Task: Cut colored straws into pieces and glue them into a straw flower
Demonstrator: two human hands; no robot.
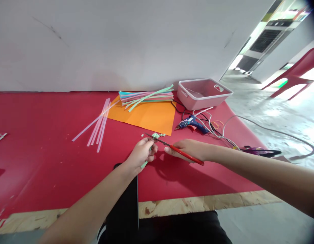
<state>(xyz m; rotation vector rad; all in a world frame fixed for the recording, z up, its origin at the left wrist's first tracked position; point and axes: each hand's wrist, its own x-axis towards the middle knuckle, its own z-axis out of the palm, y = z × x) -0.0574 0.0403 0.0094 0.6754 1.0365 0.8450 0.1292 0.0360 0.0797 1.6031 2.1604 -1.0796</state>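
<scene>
My left hand (pixel 143 152) is closed around a light green strip (pixel 144 164), whose lower end sticks out below the fingers. In my right hand (pixel 189 149) is a pair of scissors with red handles (pixel 188 157). Their blades (pixel 160 140) reach left to the fingertips of my left hand, at the strip's upper end. Small cut green pieces (pixel 156 135) lie in a little pile just beyond the blades, on the red table cover. Whether the blades touch the strip is hard to make out.
An orange sheet (pixel 144 117) lies behind, with a bundle of coloured strips (pixel 146 97) on it. Pale glue sticks (pixel 102 127) lie left. To the right are a blue glue gun (pixel 192 123), tangled cables (pixel 210 127) and a pink basket (pixel 205 101). A black phone-like slab (pixel 125 203) overlaps the front edge.
</scene>
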